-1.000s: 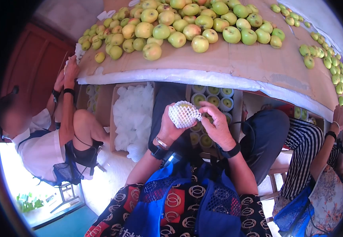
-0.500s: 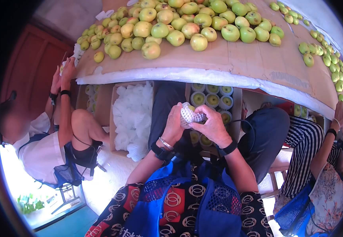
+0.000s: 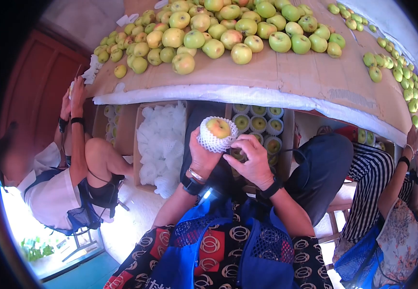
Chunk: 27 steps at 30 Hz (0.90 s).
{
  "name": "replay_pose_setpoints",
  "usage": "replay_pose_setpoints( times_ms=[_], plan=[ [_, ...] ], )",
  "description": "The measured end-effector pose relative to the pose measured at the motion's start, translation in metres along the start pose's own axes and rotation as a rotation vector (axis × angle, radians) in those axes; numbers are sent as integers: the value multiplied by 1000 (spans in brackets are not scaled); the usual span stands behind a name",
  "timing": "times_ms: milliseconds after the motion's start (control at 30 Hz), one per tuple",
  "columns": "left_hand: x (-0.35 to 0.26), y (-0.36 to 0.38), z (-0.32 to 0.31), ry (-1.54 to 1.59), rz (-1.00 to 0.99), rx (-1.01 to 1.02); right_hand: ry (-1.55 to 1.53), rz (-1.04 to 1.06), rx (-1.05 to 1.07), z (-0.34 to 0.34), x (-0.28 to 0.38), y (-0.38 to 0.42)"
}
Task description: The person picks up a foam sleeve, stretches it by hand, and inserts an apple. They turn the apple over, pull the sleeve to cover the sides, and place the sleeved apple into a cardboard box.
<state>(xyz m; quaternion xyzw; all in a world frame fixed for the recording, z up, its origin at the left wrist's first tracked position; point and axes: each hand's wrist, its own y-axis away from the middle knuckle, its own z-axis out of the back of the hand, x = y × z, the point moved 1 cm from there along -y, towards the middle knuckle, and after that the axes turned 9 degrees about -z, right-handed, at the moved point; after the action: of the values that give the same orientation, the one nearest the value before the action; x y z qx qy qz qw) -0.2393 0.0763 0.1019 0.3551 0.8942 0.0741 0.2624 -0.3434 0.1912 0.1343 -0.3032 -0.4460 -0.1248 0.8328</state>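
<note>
My left hand [image 3: 204, 153] holds up a yellow-green apple [image 3: 218, 127] with a reddish blush. A white foam net [image 3: 214, 143] wraps its sides, leaving the top of the fruit bare. My right hand [image 3: 253, 160] is just to the right, thumb and forefinger apart, with the forefinger tip close to the net's edge. Below and behind that hand stands a cardboard box with rows of netted apples [image 3: 258, 124]. Left of my knee, another box is heaped with loose white foam nets [image 3: 161, 139].
Above my hands a cardboard-covered table [image 3: 295, 72] carries a large pile of apples [image 3: 214, 36]. Its white-wrapped edge [image 3: 247, 94] overhangs the boxes. Someone at the left [image 3: 50, 183] works with raised hands; another person in striped trousers [image 3: 370, 178] sits to the right.
The netted apple has moved up and left in my left hand, its bare top now showing. My right hand has come off the net and dropped slightly lower.
</note>
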Motion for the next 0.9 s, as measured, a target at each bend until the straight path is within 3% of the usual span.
replay_pose_setpoints(
  times_ms=[100,133,200,233,400,467,667,733,800,867,900],
  plan=[
    [-7,0,-6,-17,7,20,-331,-545,63,3,-12,2],
    [-6,0,-6,-17,8,20,-331,-546,62,5,-15,1],
    [-2,1,-6,-18,27,91,-308,-336,-9,11,-15,-2],
    [-1,1,-7,-18,31,94,-236,-339,74,12,-15,-1],
    [14,16,-1,59,167,84,-268,-352,108,-11,-13,12],
    [17,17,4,77,186,83,-62,-313,79,-11,-8,11],
    [20,18,0,250,290,244,-75,-372,4,-3,0,4],
    [14,10,-20,-112,161,199,-94,-391,-5,-1,-5,-3],
    [0,9,-26,-227,127,190,34,-287,-14,3,-9,-6],
    [-14,11,-28,-356,362,145,90,-216,25,5,-14,-9],
    [-16,16,-37,-391,344,154,124,-175,79,4,-16,-9]
  ],
)
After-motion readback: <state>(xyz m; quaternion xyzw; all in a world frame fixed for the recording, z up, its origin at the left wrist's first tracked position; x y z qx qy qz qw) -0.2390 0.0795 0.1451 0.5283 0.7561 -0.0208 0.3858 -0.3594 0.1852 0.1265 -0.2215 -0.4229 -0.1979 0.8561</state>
